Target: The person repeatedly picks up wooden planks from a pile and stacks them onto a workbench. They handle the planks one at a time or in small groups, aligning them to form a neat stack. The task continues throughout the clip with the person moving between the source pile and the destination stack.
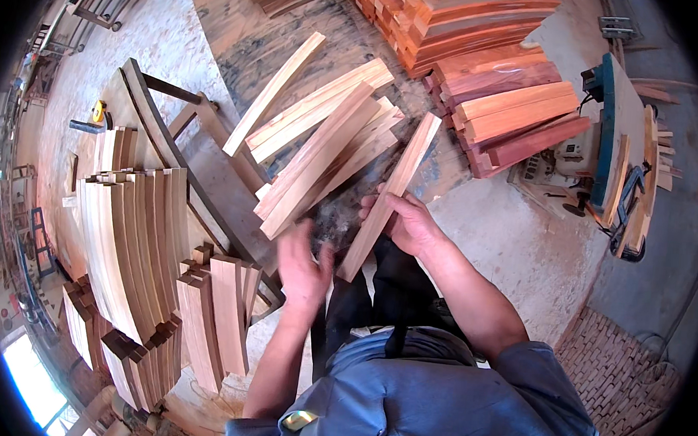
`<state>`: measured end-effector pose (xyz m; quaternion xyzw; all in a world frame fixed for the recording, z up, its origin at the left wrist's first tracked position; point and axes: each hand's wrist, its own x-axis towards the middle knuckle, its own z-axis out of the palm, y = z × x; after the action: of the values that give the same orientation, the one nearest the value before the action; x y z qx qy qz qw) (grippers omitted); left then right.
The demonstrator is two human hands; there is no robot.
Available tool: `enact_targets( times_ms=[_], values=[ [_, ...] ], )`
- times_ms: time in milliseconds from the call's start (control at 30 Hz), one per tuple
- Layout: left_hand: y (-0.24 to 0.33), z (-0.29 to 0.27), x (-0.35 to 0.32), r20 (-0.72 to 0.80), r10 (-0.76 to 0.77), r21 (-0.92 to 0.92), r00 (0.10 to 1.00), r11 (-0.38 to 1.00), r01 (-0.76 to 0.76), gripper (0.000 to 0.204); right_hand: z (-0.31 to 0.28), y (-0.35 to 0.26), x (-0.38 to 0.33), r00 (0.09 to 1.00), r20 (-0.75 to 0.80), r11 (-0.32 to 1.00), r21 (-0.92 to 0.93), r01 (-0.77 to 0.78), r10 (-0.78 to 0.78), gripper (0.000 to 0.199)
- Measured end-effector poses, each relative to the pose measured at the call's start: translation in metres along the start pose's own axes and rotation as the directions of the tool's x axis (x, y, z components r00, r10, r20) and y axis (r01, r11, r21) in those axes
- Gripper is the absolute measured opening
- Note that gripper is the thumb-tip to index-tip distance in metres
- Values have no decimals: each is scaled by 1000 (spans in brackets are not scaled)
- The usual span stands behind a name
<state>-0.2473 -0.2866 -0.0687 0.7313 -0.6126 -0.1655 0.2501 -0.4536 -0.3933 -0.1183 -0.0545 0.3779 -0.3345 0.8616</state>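
Observation:
My right hand (412,223) is wrapped round a pale wooden strip (393,193), holding it tilted, with its near end low in front of my body. Beside it, my left hand (304,263) is apart from that strip, fingers stretched out and thumb spread, just below the near ends of a loose pile of wooden strips (321,156). Whether its fingertips touch the pile I cannot tell. To the pile's left lie a wider pale strip (316,108) and a narrow one (275,94), both on the dark, stained tabletop (257,28).
A tall stack of reddish strips (449,24) stands at the far side, with reddish-brown boards (507,108) nearer. Bundles of pale strips (128,236) and shorter pieces (214,314) rest on a curved-edged bench (170,139) at left. A teal-edged machine (607,138) stands at right.

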Motion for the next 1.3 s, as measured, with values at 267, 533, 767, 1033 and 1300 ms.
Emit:
enact_targets(
  times_ms=[267, 533, 767, 1033, 1300],
  values=[
    [-64, -13, 19, -87, -253, 237, 964, 934, 266, 70, 7, 2, -3, 997, -67, 993, -114, 34, -42, 26],
    [-72, -10, 17, -10, -362, 152, 932, 921, 359, 69, -6, 15, 2, 977, -169, 971, -224, 88, -128, 22],
    [-46, -21, -14, 70, -367, -121, 928, 920, 373, 34, -11, 27, 7, 965, -180, 959, -242, 145, -191, 23],
    [-39, -3, -38, 720, -300, -675, 625, -94, 732, 35, 21, 25, 3, 957, -206, 963, -218, 160, -206, 31],
    [-41, 6, -43, 805, -138, -569, 577, -453, 686, 42, 18, 28, 9, 935, -248, 955, -220, 201, -254, 32]
  ],
)
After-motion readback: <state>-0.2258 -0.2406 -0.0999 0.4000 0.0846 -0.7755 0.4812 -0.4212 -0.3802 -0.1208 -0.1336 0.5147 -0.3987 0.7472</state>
